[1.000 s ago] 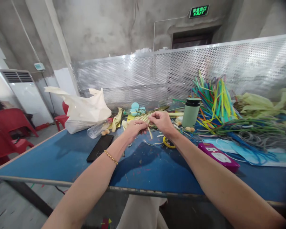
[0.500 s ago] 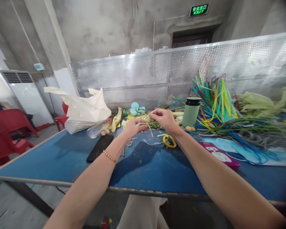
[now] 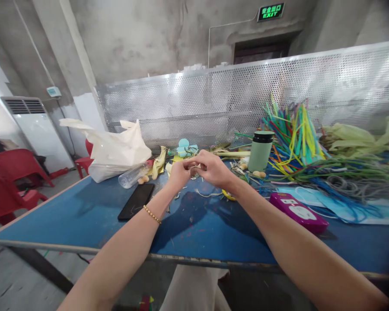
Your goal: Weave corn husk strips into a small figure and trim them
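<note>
My left hand (image 3: 180, 173), with a beaded bracelet on its wrist, meets my right hand (image 3: 210, 167) above the middle of the blue table (image 3: 188, 233). The fingers of both are bent together at the fingertips, and what they hold is too small and hidden to name. Pale plant strips and green scraps lie behind and around them. A yellow ring (image 3: 228, 195) is partly covered by my right wrist. Left of my left hand are a dried yellowish husk (image 3: 158, 163) and a black phone (image 3: 136, 201).
A white plastic bag (image 3: 116, 149) and a clear bottle (image 3: 132, 175) stand left. Rightward are a green jar (image 3: 260, 152), colourful pipe cleaners (image 3: 298, 134), green cords (image 3: 343, 168) and a magenta box (image 3: 298, 212). Red chairs (image 3: 22, 168) are at far left.
My right hand has moved left and slightly down to my left hand, and their fingertips have come together. The pale strips seen between them before are now mostly hidden.
</note>
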### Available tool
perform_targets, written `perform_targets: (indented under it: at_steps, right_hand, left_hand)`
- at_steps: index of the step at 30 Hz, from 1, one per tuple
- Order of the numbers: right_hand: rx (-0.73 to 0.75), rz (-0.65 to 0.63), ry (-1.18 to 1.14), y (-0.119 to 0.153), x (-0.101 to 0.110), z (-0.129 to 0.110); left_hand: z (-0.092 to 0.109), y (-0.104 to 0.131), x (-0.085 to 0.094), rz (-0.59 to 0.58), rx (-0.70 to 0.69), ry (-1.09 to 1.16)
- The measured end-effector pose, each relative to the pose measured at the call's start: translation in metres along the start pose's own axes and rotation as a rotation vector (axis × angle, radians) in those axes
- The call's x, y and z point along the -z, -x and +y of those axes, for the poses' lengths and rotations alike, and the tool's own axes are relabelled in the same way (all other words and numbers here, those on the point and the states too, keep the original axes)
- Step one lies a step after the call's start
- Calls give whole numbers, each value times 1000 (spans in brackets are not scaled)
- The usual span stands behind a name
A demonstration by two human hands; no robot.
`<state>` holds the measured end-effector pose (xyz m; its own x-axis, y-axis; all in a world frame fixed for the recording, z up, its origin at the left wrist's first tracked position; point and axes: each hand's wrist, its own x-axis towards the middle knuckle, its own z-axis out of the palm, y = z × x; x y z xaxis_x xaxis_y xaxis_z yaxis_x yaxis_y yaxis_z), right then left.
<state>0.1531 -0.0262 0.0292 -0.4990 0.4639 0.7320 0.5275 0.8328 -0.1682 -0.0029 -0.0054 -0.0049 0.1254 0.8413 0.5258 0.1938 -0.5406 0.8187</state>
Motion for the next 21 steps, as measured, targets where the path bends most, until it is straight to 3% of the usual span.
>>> perform_targets:
  at_steps: [3,6,13,21]
  right_hand:
    - [98,-60,137,2,-1,-3]
    - [90,-24,176,3,2,-2]
    - [-163,56,-20,2,0,2]
    - [-276,109,-102,1,4,8]
  left_hand:
    - [-5,-2,1,6,-35,-128]
    - [-5,-2,1,-9,-14,-132]
    - [5,0,-4,-25,92,112]
    - [8,0,0,110,146,146]
